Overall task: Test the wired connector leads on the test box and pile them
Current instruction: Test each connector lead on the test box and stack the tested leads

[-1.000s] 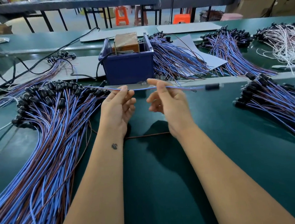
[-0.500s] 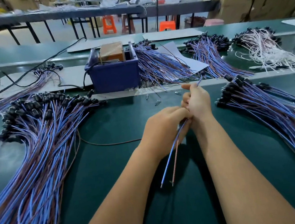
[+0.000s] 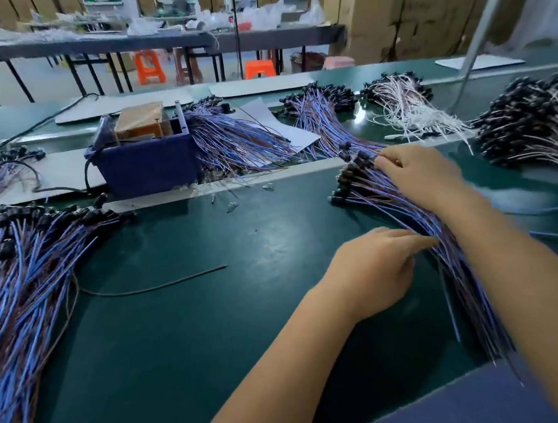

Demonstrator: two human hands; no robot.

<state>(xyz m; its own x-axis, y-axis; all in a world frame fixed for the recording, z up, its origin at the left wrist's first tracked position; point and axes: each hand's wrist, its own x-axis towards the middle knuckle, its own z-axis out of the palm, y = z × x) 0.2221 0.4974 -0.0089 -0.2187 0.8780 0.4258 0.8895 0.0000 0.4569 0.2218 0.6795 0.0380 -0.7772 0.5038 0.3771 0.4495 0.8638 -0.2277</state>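
The blue test box (image 3: 145,162), holding a brown block, stands at the back left of the green table (image 3: 214,335). A big pile of blue and brown leads with black connectors (image 3: 17,284) fans out on the left. A smaller pile of the same leads (image 3: 363,190) lies on the right. My right hand (image 3: 420,182) rests over that pile's connector end, its thumb and fingers pinching a black connector. My left hand (image 3: 377,267) pinches the wires of the lead lower down, at the pile's left side.
A loose brown wire (image 3: 159,286) lies mid-table. Behind the white ledge lie more lead bundles (image 3: 237,140), a white-wired bundle (image 3: 407,109) and a dark-connector heap (image 3: 533,121) at the far right. A slanted metal post (image 3: 484,24) rises at the right.
Both hands moved right from the table's middle to the right pile, carrying the lead they held. The view swung right with them.
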